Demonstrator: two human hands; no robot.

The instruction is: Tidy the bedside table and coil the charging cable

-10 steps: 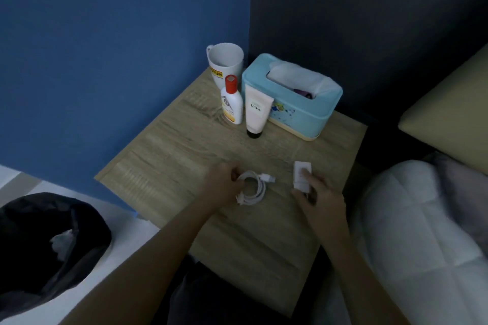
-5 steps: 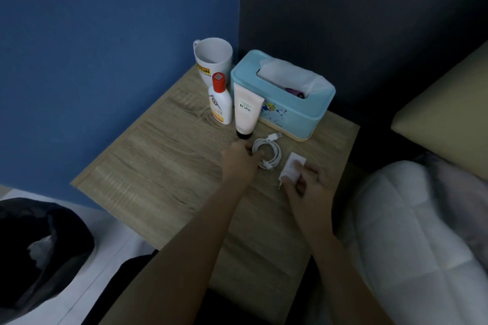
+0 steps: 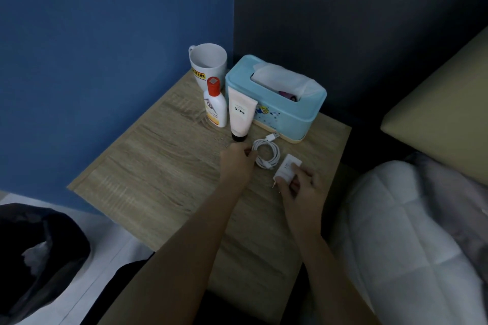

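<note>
A white charging cable (image 3: 268, 153) lies coiled on the wooden bedside table (image 3: 163, 166), just in front of the tissue box, its USB plug pointing up and right. My left hand (image 3: 237, 161) touches the coil's left edge with its fingertips. My right hand (image 3: 298, 187) grips a white charger plug (image 3: 286, 171), its prongs pointing down and left, right of the coil near the table's right edge.
At the back stand a white mug (image 3: 208, 63), a white bottle with a red cap (image 3: 215, 105), a cream tube (image 3: 241, 113) on its black cap and a light blue tissue box (image 3: 280, 111). A black bin bag (image 3: 39, 250) sits lower left. White bedding (image 3: 409, 232) lies right.
Both hands moved the coiled cable and the charger plug from the table's front middle back toward the tissue box. The charger plug has tilted in my right hand.
</note>
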